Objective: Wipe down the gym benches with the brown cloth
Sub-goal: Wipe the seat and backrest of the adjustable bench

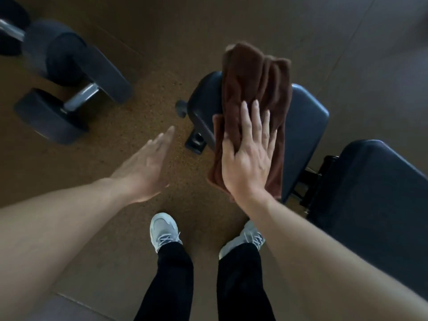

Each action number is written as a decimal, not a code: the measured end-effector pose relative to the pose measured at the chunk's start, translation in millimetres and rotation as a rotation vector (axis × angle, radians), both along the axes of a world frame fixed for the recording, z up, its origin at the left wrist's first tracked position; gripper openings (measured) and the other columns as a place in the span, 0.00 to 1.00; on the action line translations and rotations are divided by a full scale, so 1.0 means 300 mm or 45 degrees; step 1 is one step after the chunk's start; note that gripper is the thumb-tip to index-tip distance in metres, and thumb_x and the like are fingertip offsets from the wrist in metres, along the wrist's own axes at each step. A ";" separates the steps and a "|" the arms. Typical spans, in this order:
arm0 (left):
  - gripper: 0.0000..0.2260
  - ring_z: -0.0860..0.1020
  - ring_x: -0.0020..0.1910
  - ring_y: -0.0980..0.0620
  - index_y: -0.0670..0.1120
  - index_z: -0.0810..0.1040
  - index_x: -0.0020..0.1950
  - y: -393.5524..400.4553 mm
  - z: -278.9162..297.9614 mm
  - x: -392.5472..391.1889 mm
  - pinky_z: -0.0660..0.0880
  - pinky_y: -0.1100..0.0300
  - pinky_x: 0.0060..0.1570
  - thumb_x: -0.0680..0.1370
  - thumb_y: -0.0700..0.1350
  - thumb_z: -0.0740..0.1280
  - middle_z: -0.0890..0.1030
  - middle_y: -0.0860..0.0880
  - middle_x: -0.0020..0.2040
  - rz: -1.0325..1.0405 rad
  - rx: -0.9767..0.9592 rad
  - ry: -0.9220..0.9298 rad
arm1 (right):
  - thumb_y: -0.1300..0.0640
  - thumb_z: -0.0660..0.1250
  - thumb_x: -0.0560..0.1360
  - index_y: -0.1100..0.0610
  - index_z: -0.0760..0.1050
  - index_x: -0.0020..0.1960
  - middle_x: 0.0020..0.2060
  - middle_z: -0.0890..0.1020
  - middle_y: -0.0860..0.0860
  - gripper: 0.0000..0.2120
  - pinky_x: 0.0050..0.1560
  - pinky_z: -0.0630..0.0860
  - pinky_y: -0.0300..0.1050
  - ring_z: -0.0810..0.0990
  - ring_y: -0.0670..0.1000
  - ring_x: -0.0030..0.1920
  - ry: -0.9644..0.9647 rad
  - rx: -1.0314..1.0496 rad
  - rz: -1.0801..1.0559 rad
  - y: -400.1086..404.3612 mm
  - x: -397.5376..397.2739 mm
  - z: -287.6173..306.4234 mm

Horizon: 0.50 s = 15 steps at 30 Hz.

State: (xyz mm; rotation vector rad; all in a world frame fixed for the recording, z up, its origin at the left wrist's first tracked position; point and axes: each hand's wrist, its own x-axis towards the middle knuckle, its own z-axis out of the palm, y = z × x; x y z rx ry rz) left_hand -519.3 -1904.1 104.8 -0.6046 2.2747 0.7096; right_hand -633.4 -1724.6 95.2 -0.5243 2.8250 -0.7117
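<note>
The right hand (249, 154) lies flat, palm down, on the brown cloth (254, 93), its fingers straight and slightly spread, pressing rather than pinching; nothing is closed around the fabric. The cloth is folded into a long bunched strip and rests across the padded seat of the nearer gym bench (308, 117), running from the far edge of the pad back toward the person, with its near end hanging past the pad's edge under the heel of the hand. The left hand (148, 163) hovers over the floor to the left of that bench, open and empty, fingers extended together and touching nothing. Below the pad a dark frame foot (196, 142) of the bench meets the brown speckled floor (143, 93). A second bench pad (379, 200), dark and padded, sits just to the right, close to the first. Two dumbbells (69, 98) lie on the floor at the upper left, well apart from the benches. The person's light sneakers (163, 230) and black trousers show at the bottom
</note>
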 end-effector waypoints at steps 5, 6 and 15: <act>0.52 0.38 0.71 0.61 0.57 0.30 0.79 0.072 -0.013 0.061 0.43 0.62 0.66 0.78 0.38 0.71 0.39 0.57 0.81 0.074 0.019 0.013 | 0.46 0.65 0.77 0.47 0.56 0.82 0.82 0.60 0.51 0.37 0.81 0.44 0.66 0.48 0.59 0.83 0.107 0.250 0.370 0.110 0.110 -0.026; 0.51 0.39 0.72 0.61 0.57 0.31 0.80 0.080 -0.012 0.058 0.43 0.62 0.65 0.78 0.37 0.70 0.40 0.57 0.82 0.116 0.008 0.044 | 0.48 0.67 0.76 0.48 0.57 0.81 0.81 0.62 0.53 0.37 0.80 0.45 0.68 0.50 0.61 0.83 0.133 0.249 0.441 0.091 0.078 -0.026; 0.48 0.60 0.79 0.46 0.54 0.40 0.82 0.108 -0.015 0.050 0.63 0.52 0.73 0.77 0.41 0.73 0.54 0.50 0.82 0.444 -0.007 0.251 | 0.45 0.67 0.76 0.44 0.80 0.66 0.68 0.78 0.45 0.19 0.77 0.46 0.75 0.64 0.58 0.78 0.392 0.693 1.264 -0.319 -0.151 0.061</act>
